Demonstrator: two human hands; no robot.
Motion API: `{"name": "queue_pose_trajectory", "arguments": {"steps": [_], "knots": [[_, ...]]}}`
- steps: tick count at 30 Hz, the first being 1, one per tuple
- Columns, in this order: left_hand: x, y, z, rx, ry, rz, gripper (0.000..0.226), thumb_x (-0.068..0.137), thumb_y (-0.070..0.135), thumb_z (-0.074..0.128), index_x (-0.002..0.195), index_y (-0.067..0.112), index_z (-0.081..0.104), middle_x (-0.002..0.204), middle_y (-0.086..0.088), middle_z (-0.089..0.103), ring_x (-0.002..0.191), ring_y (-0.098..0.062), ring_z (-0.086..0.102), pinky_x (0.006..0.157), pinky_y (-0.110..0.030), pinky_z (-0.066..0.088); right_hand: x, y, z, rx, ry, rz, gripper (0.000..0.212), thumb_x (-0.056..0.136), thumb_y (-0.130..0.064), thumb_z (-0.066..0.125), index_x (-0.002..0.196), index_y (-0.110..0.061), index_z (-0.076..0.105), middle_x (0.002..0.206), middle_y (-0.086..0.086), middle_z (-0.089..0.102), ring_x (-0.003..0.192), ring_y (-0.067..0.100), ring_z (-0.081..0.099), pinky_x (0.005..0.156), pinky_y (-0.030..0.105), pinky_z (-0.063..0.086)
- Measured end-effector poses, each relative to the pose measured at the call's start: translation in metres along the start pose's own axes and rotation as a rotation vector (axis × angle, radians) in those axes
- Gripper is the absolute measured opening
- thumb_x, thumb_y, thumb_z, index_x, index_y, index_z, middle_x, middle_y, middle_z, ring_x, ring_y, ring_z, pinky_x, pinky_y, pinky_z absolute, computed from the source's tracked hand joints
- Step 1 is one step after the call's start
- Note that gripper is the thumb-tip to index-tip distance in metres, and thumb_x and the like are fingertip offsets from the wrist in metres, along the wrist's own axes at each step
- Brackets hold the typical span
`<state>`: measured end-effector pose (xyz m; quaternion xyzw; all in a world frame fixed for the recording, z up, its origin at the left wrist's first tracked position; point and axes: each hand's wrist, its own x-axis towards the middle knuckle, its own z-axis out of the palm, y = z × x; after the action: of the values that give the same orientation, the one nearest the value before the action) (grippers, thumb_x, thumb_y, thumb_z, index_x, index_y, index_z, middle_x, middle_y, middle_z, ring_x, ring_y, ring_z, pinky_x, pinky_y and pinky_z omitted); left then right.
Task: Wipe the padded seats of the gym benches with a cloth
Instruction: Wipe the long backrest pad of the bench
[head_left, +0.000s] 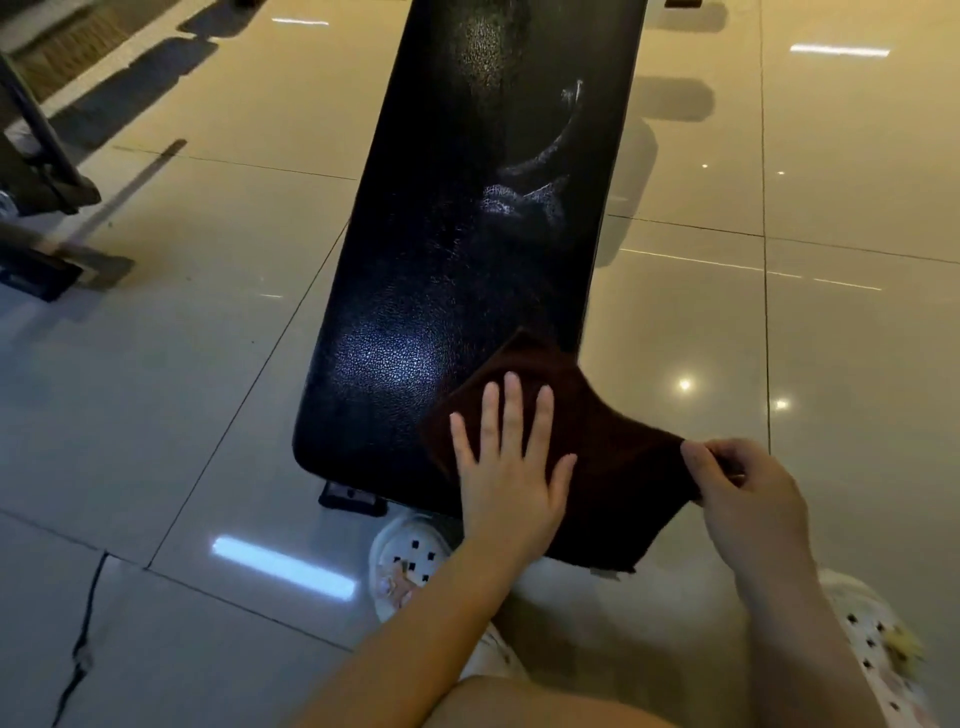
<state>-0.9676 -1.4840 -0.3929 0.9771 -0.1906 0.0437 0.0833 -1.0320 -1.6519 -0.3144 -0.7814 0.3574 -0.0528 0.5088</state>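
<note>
Fingers of left hand straight & spread, palm flat, pressing down on dark brown cloth at near right corner of black padded seat. Right hand off to the right, beyond seat edge; thumb & fingers pinch cloth's right corner, pulling it taut-ish between the 2 hands. Cloth: approx half on the seat, other half hangs off right side & near end, lower edge drooping over floor; small pale tag at its bottom edge. Seat long, narrow, textured vinyl, runs away from viewer toward top of frame; glossy patch near left-front, pale smear marks / streaks further up on right half. Small black bracket pokes out under near end of seat. Floor = large glossy beige tiles w/ dark grout lines, ceiling lights reflected as bright bars & dots; crack in tile at bottom left. Person's feet in white perforated clogs: one just below seat's near end, other at lower right. Bare knee at bottom centre. Upper left: dark frame parts of other gym equip standing on floor, well apart from seat; detail too dim to tell.
</note>
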Motion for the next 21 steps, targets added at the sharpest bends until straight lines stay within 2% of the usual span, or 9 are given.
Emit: {"name": "queue_pose_trajectory", "arguments": {"steps": [3, 6, 8, 10, 13, 15, 21], "knots": [[-0.04, -0.024, 0.002, -0.008, -0.026, -0.103, 0.068, 0.098, 0.059, 0.017, 0.152, 0.019, 0.021, 0.159, -0.014, 0.016, 0.147, -0.032, 0.013, 0.114, -0.057, 0.01, -0.01, -0.001, 0.013, -0.047, -0.147, -0.043, 0.012, 0.096, -0.027, 0.058, 0.084, -0.024, 0.058, 0.085, -0.003, 0.06, 0.081, 0.009, 0.055, 0.063, 0.023, 0.039], [-0.043, -0.03, 0.0, 0.0, -0.053, -0.178, 0.071, 0.097, 0.061, 0.013, 0.152, 0.016, 0.02, 0.16, -0.015, 0.013, 0.147, -0.034, 0.013, 0.114, -0.057, 0.009, -0.007, -0.001, 0.02, -0.081, -0.214, -0.106, 0.014, 0.093, -0.028, 0.061, 0.08, -0.027, 0.058, 0.083, -0.004, 0.059, 0.077, 0.004, 0.052, 0.061, 0.018, 0.035], [-0.021, -0.03, -0.005, 0.032, -0.053, -0.131, 0.075, 0.097, 0.063, 0.011, 0.152, 0.013, 0.02, 0.159, -0.019, 0.015, 0.146, -0.038, 0.014, 0.113, -0.06, 0.009, 0.006, -0.002, 0.018, -0.036, -0.203, -0.111, 0.014, 0.092, -0.028, 0.062, 0.079, -0.027, 0.059, 0.082, -0.005, 0.06, 0.078, 0.004, 0.054, 0.061, 0.014, 0.037], [0.02, -0.025, -0.01, 0.055, -0.037, -0.045, 0.078, 0.095, 0.067, 0.01, 0.152, 0.014, 0.018, 0.158, -0.021, 0.014, 0.146, -0.039, 0.013, 0.113, -0.062, 0.008, 0.023, 0.001, 0.015, 0.064, -0.127, -0.081, 0.013, 0.091, -0.027, 0.064, 0.079, -0.026, 0.061, 0.083, -0.003, 0.062, 0.082, 0.01, 0.057, 0.065, 0.019, 0.042], [0.084, -0.008, -0.016, 0.068, -0.013, 0.052, 0.083, 0.09, 0.072, 0.014, 0.154, 0.019, 0.005, 0.161, -0.017, 0.001, 0.148, -0.035, 0.001, 0.113, -0.064, 0.001, 0.046, 0.009, 0.009, 0.18, 0.015, 0.003, 0.011, 0.092, -0.03, 0.064, 0.082, -0.025, 0.063, 0.086, 0.002, 0.064, 0.086, 0.022, 0.061, 0.077, 0.042, 0.053], [0.11, 0.003, -0.016, 0.078, 0.0, 0.083, 0.085, 0.089, 0.073, 0.02, 0.154, 0.022, 0.001, 0.161, -0.015, -0.003, 0.148, -0.033, -0.003, 0.113, -0.063, -0.002, 0.059, 0.011, 0.003, 0.218, 0.075, 0.047, 0.011, 0.091, -0.031, 0.064, 0.086, -0.022, 0.064, 0.087, 0.003, 0.065, 0.087, 0.024, 0.062, 0.084, 0.051, 0.054], [0.117, 0.005, -0.015, 0.069, 0.024, 0.096, 0.077, 0.092, 0.064, 0.024, 0.153, 0.024, 0.0, 0.161, -0.014, -0.002, 0.149, -0.031, -0.002, 0.115, -0.06, -0.001, 0.075, 0.002, 0.018, 0.25, 0.117, 0.1, 0.012, 0.091, -0.032, 0.064, 0.082, -0.024, 0.062, 0.085, 0.001, 0.064, 0.086, 0.024, 0.061, 0.08, 0.05, 0.054]]}}
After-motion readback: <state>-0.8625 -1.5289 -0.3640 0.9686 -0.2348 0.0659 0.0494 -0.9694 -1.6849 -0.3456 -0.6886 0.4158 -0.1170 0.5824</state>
